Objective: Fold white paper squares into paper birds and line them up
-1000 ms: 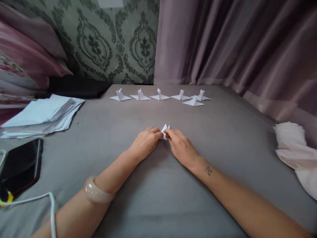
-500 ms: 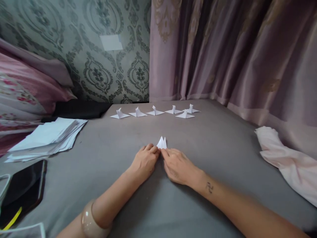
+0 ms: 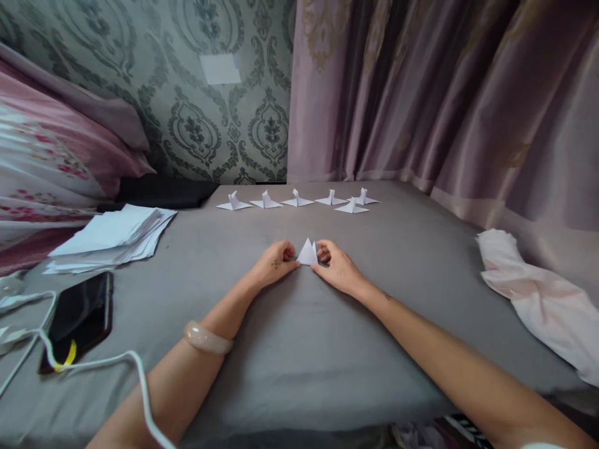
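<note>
A small white folded paper (image 3: 307,253) with two upright points stands near the middle of the grey surface. My left hand (image 3: 276,262) is at its left side, fingers curled and thumb tip at the lower left corner. On the other side, my right hand (image 3: 340,269) has its thumb at the lower right edge and its bent fingers close by the right point. The front face of the paper shows between both hands. Beyond it, several finished-looking white paper cranes (image 3: 296,199) with spread wings stand in a row at the far edge.
A stack of white paper sheets (image 3: 112,237) lies at the left. Nearer are a black phone (image 3: 82,315) and a white cable (image 3: 107,360) that runs over my left forearm. A pale pink cloth (image 3: 524,287) lies at the right, below the curtains (image 3: 374,93).
My hands have shifted from pressing along the paper's lower edge to its two sides, so more of its face shows. The view has tilted slightly, bringing the cable and the near edge into sight.
</note>
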A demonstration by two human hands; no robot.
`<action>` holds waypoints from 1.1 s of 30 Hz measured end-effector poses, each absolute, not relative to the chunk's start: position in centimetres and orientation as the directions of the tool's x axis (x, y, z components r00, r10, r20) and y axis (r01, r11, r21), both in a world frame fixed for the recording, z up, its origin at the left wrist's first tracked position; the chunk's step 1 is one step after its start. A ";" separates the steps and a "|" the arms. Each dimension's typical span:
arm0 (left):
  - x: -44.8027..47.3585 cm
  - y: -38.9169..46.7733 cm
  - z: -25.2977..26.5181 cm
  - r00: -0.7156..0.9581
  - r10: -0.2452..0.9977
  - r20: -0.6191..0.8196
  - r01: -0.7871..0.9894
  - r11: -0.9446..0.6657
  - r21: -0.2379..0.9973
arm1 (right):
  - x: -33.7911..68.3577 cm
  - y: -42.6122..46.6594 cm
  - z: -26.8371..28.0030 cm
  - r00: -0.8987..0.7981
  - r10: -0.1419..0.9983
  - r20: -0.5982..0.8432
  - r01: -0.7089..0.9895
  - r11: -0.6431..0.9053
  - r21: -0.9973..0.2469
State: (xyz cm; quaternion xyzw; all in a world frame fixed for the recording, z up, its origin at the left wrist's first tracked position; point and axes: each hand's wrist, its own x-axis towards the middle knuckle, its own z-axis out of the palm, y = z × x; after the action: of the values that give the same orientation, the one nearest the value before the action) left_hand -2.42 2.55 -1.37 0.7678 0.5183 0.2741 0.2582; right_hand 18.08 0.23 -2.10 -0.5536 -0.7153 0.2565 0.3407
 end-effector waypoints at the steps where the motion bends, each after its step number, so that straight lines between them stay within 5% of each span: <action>1: -2.5 2.4 -1.6 0.324 0.930 0.174 0.637 -0.350 0.687 | 18.0 0.2 -2.2 -0.186 0.958 0.217 0.613 0.286 -0.737; 6: -3.3 2.0 -2.0 0.327 0.928 0.181 0.538 -0.340 0.771 | 18.3 -0.4 -2.2 -0.421 0.818 0.392 0.646 0.574 -0.503; 11: -3.5 1.8 -1.6 0.227 0.964 0.141 0.506 -0.241 0.828 | 19.0 -1.4 -2.0 -0.574 0.747 0.335 0.669 0.664 -0.335; 22: -2.1 0.7 -1.3 0.283 0.923 0.263 0.593 -0.383 0.708 | 18.4 -2.6 -1.2 -0.391 0.874 0.289 0.758 0.483 -0.438; 26: -1.6 0.8 -1.9 0.354 0.905 0.236 0.621 -0.416 0.664 | 18.3 -2.1 -1.3 -0.250 0.924 0.290 0.736 0.376 -0.563; 33: -1.7 0.9 -2.0 0.514 0.802 0.303 0.626 -0.593 0.506 | 18.3 -0.7 -1.6 -0.331 0.906 0.262 0.701 0.422 -0.575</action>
State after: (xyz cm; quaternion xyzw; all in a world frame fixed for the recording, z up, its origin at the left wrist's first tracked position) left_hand -1.66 0.92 -1.99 0.8537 0.4183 0.2604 0.1688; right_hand 18.29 -0.67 -1.65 -0.5054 -0.7950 0.1829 0.2813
